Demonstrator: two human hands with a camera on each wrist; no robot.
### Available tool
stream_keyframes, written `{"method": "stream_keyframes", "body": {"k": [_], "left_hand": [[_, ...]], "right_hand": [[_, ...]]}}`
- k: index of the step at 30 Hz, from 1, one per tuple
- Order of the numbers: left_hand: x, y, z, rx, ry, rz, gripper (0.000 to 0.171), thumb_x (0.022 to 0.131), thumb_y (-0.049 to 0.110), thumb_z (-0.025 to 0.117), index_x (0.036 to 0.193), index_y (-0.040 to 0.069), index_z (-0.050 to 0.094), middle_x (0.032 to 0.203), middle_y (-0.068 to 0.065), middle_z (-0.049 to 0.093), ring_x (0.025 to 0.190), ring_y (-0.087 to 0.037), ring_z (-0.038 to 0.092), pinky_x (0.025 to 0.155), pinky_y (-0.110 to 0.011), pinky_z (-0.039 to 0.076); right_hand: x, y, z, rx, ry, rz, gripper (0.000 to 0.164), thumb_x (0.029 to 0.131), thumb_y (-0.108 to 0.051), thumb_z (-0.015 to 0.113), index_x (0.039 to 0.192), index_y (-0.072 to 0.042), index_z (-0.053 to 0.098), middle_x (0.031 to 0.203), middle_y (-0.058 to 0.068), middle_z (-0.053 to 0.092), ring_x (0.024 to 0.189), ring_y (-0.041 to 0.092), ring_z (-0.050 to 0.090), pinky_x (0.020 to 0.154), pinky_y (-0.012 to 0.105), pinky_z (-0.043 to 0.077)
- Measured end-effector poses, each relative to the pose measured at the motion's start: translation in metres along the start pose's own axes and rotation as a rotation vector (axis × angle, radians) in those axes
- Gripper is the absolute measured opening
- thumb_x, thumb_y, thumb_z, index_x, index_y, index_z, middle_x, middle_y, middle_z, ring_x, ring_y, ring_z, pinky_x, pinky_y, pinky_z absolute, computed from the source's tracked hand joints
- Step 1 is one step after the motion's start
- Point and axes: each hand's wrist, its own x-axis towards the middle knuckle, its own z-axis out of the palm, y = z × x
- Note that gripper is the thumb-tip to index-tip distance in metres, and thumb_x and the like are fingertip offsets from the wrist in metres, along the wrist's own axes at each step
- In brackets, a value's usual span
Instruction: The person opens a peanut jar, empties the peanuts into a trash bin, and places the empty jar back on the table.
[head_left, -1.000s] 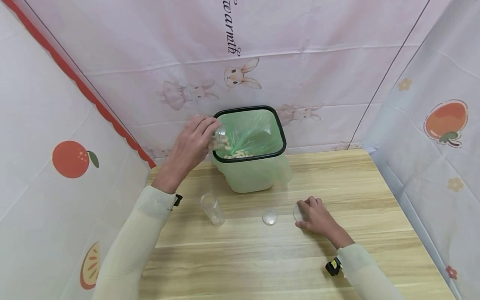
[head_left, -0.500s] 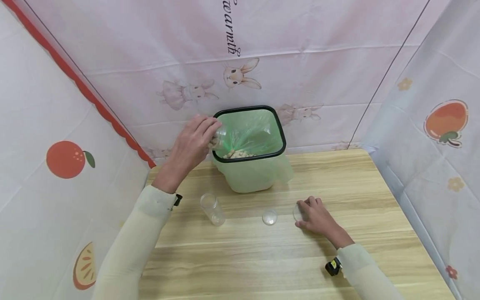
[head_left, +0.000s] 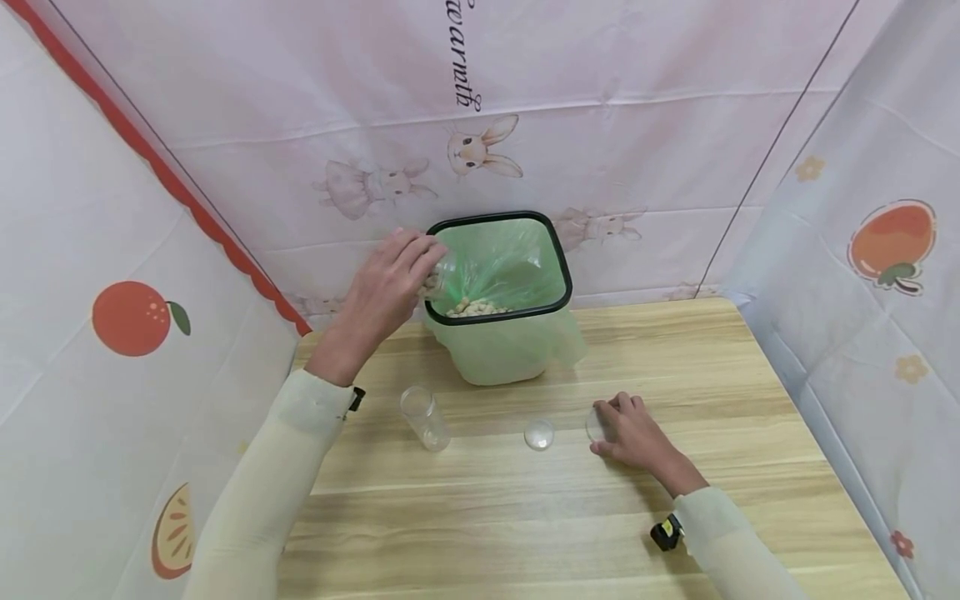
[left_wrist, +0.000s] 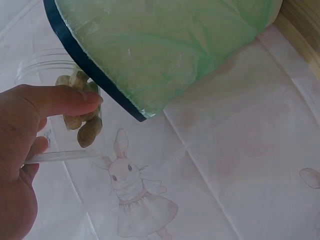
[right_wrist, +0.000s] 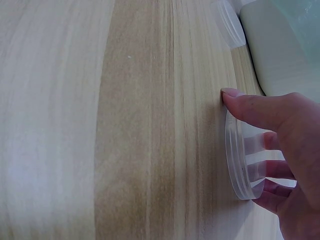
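Observation:
My left hand (head_left: 393, 279) grips a clear plastic jar (left_wrist: 55, 140), tilted at the left side of the bin (head_left: 498, 367). Several peanuts (left_wrist: 86, 112) in their shells lie inside the jar, seen through its wall in the left wrist view. More peanuts (head_left: 478, 308) are heaped in the bin, on its green plastic bag (head_left: 510, 258). On the right of the table, my right hand (head_left: 633, 433) holds a clear round lid (right_wrist: 237, 160) by its edge, thumb on one side and fingers on the other.
A second clear lid (head_left: 539, 434) lies on the wooden table (head_left: 480, 533) between the hands. Left of it stands a clear jar (head_left: 426, 419) without a lid. Printed cloth walls (head_left: 637, 167) close in the back and both sides.
Peanuts visible at the jar's mouth a second ago are no longer seen there, and the heap in the bin looks a little larger. The right hand stays put on its lid.

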Motion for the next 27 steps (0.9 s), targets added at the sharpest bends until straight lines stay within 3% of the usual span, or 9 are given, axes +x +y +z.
{"method": "stream_keyframes", "body": {"k": [12,27], "left_hand": [[0.0021,0.0011,-0.0011,0.005,0.027,0.026,0.036,0.102,-0.004,0.056,0.135,0.007,0.064,0.134,-0.012,0.068,0.126,-0.032,0.062,0.121,-0.043,0.043],[0.0046,0.0008,-0.0022,0.019,-0.009,0.074,0.042,0.099,-0.005,0.061,0.139,0.008,0.062,0.14,-0.01,0.066,0.135,-0.031,0.057,0.125,-0.042,0.038]], "right_hand": [[-0.0016,-0.0009,-0.002,0.001,-0.004,0.002,0.076,0.079,-0.047,0.088,0.139,-0.007,0.064,0.125,0.019,0.059,0.108,0.034,0.051,0.086,0.047,0.054],[-0.0018,-0.0032,-0.0033,0.006,0.021,-0.02,0.074,0.077,-0.044,0.09,0.136,-0.005,0.065,0.121,0.019,0.06,0.105,0.034,0.053,0.084,0.048,0.053]]}}
